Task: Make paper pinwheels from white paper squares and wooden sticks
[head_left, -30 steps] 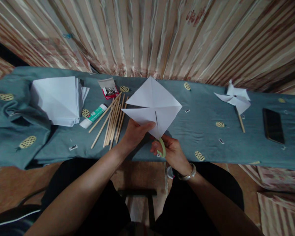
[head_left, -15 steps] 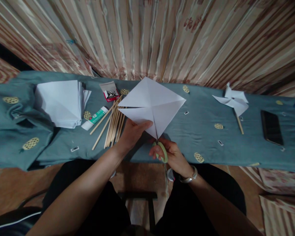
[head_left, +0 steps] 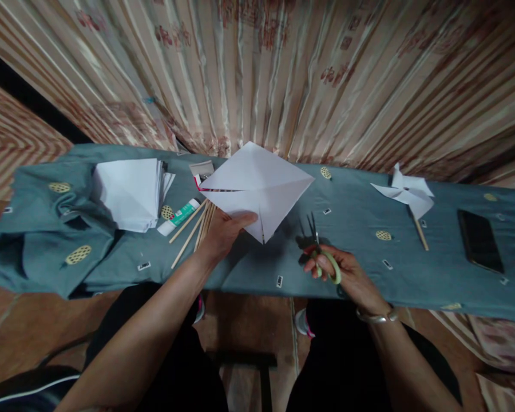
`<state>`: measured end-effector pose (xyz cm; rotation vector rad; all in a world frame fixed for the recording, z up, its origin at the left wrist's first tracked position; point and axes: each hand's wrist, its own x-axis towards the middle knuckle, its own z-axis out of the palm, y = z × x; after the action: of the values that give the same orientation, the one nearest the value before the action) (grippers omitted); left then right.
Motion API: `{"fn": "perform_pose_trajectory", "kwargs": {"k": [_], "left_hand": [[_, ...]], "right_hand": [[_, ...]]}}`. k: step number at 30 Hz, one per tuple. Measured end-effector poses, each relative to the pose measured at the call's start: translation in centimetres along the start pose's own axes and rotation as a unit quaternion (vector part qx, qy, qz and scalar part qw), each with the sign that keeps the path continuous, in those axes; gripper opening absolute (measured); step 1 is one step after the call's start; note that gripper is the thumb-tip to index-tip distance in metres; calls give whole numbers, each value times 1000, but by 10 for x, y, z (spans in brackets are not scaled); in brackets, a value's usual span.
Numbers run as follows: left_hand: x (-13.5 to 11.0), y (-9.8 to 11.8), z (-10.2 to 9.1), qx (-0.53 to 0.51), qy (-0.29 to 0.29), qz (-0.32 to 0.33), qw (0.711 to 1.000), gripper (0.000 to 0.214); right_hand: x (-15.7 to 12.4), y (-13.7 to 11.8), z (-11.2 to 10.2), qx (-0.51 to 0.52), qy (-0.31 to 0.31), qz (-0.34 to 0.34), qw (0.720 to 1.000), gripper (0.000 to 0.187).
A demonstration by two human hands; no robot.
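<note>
My left hand (head_left: pixel 228 232) grips a white square of paper (head_left: pixel 268 183) by its lower left edge, thumb on top and fingers underneath. The sheet is turned like a diamond, with crease lines and slits running in from its left and bottom corners. To the right and apart from the paper, my right hand (head_left: pixel 345 272) holds scissors (head_left: pixel 335 269) with pale green handles, fingers through the loops. Their blades point up and stand slightly apart. Partly hidden by the paper and my left hand are several wooden sticks (head_left: pixel 189 237).
On the teal cloth (head_left: pixel 249 274) at left lie a stack of white paper (head_left: pixel 129 191) and a green-and-white glue tube (head_left: pixel 179 216). A small box (head_left: pixel 201 169) sits partly behind the held paper. At right are a paper pinwheel (head_left: pixel 409 191) on a stick and a black phone (head_left: pixel 480 240).
The scissors have come away from the paper's bottom corner and moved right with my right hand, blades now in full view. My left hand still holds the paper, shifted slightly left.
</note>
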<state>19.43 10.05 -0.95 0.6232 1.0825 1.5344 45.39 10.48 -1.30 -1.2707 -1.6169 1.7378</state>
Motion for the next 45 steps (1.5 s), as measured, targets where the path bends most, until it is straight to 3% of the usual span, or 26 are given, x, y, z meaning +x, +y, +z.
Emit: {"fn": "perform_pose_trajectory", "kwargs": {"k": [3, 6, 9, 17, 20, 22, 26, 29, 33, 38, 45], "left_hand": [[-4, -4, 1, 27, -42, -35, 998, 34], [-10, -12, 4, 41, -83, -79, 993, 38], [-18, -21, 7, 56, -115, -114, 985, 36], [-33, -35, 11, 100, -191, -156, 964, 39], [-31, -33, 9, 119, -200, -169, 958, 25], [-29, -28, 9, 86, -191, -182, 961, 20], [-28, -14, 13, -51, -164, -186, 967, 35], [-30, -12, 19, -65, -150, -165, 973, 37], [-33, -22, 28, -48, -96, -135, 985, 40], [-32, -33, 35, -51, 62, -156, 984, 41], [-18, -24, 22, -72, 94, -115, 986, 33]], "right_hand": [[5, 3, -14, 41, 124, -43, 990, 45], [13, 2, -23, 100, 167, -68, 978, 46], [22, 0, -30, 130, 163, -77, 975, 48], [28, -6, -31, 123, 114, -9, 986, 40], [28, -7, -27, 136, 114, 2, 984, 36], [30, -7, -24, 165, 135, -6, 977, 34], [39, -3, -14, 234, 205, -21, 950, 32], [46, -1, -1, 263, 235, -26, 935, 34], [50, 1, 16, 259, 229, -44, 937, 33], [50, 5, 31, 263, 217, -39, 939, 34], [37, 7, 36, 170, 156, -50, 972, 38]]}}
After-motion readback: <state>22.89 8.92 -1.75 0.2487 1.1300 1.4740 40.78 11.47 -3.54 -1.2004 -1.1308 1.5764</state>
